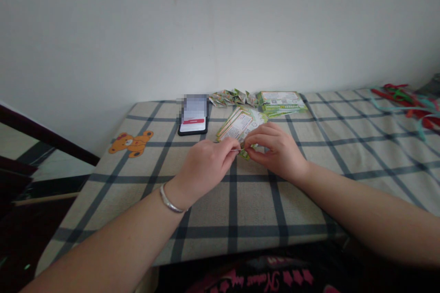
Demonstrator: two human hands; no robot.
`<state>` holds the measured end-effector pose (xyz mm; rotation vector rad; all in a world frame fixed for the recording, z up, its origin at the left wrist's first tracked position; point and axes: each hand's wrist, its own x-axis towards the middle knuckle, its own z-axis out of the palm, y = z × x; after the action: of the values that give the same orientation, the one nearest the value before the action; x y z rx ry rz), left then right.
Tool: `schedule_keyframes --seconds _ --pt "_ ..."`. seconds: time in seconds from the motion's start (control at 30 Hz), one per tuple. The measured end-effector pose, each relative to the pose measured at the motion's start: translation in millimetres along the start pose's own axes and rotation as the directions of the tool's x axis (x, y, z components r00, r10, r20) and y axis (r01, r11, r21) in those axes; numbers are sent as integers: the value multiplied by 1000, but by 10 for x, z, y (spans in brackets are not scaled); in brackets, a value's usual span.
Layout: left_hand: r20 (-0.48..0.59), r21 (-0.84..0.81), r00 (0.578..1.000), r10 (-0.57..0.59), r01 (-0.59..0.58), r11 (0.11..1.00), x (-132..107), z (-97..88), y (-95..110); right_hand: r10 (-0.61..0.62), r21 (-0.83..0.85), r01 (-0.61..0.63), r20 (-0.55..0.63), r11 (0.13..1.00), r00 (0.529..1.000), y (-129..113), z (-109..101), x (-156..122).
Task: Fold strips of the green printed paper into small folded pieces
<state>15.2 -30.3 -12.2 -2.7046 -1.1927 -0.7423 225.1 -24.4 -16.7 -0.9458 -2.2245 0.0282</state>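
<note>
Just small, green folded paper (246, 154).

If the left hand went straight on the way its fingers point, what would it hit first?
Likely the green paper piece it pinches, then the right hand just beyond; the left hand points rightward at both.

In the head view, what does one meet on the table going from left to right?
Bear picture, phone, small folded papers, flat card stack, coloured ribbons.
</note>
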Motion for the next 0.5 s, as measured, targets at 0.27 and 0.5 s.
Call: schedule_keyframes --seconds 0.27,0.5 --pt "21 -22 999 -49 50 999 0 6 8 -93 -41 91 -32 995 995 -29 4 1" --pt "22 -29 998 -59 59 998 2 -4 2 -80 -112 69 -103 991 991 -30 26 -7"
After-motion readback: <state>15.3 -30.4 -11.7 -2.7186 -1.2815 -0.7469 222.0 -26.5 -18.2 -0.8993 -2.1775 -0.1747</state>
